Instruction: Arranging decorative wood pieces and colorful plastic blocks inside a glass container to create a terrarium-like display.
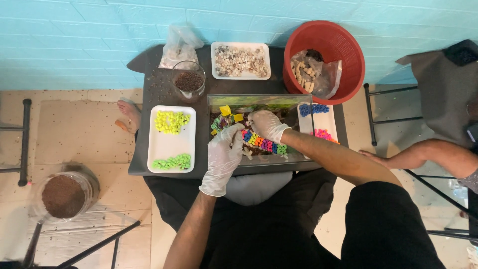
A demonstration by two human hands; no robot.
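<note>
Two gloved hands — pebbles (261, 143) beneath fingers (251, 118)

Home hobby corner, painted turquoise brick wall (74, 45), small dark table (149, 94), cardboard-covered floor (74, 129)

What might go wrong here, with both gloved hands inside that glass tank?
The left hand and right hand crowd the glass tank, so a nudge might scatter the row of coloured pebbles. The right forearm passes close to the white tray and may knock its pebbles off.
</note>
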